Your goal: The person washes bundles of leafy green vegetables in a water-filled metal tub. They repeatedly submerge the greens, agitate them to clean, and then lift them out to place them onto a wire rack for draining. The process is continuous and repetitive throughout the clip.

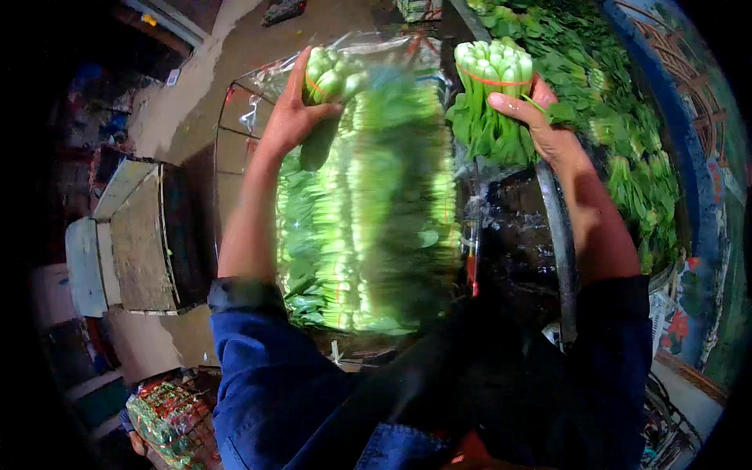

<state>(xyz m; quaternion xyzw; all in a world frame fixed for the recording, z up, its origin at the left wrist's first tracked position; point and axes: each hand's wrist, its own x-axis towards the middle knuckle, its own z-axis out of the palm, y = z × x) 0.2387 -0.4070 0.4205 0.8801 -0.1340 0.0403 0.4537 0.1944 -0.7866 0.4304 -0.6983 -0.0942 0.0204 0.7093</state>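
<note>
My left hand (299, 111) grips a bundle of leafy greens (329, 76) with pale stalk ends and an orange band, above the far left part of a packed stack. My right hand (537, 114) holds another banded bundle of greens (496, 70), stalk ends up and leaves hanging down, to the right of the stack. Between my arms lies the stack of greens (364, 235), laid in rows inside a wire frame (217, 153) with clear plastic film at its far end. Part of the stack is blurred and shaded.
At the right, many more greens (634, 188) lie in a large blue-rimmed container (681, 117). A dark bar (558, 247) runs beside my right forearm. Wooden boxes (138, 235) stand on the left. At the lower left, a person's hand (138, 443) is near a packed load of greens (170, 423).
</note>
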